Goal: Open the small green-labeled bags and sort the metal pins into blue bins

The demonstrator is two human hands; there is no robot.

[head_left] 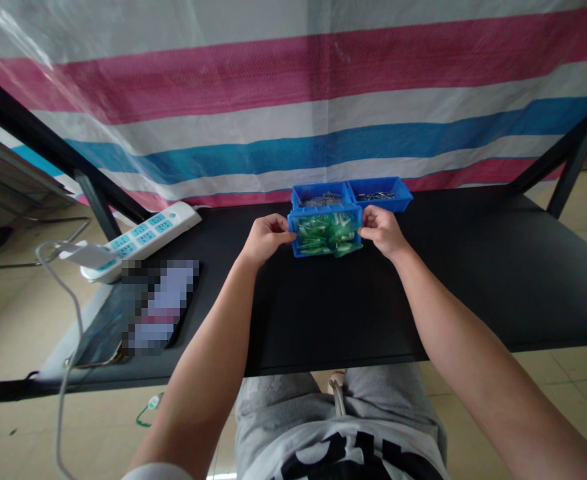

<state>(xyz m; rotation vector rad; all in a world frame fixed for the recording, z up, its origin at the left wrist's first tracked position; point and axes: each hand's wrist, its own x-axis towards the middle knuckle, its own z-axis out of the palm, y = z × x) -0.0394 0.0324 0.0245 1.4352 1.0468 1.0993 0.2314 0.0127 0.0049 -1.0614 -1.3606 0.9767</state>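
Observation:
Between my hands is a blue plastic bin (298, 252) full of small green-and-clear packets (326, 233). My left hand (267, 237) pinches the bin's left side, thumb at the front. On its right side, my right hand (381, 231) grips the wall in the same way. Right behind it stands a second blue bin (318, 189) with small metal-looking pieces (323, 199), partly hidden by the front bin. A third blue bin (401, 193), beside the second on the right, holds thin metal pieces (376, 196).
A white power strip (143, 240) with a plugged-in charger (87, 256) lies at the table's left; its cable (76, 307) hangs over the edge. Nearby is a blurred-out flat item (166, 307). A striped sheet (273, 100) hangs behind the black table (323, 313), between black frame bars (48, 140).

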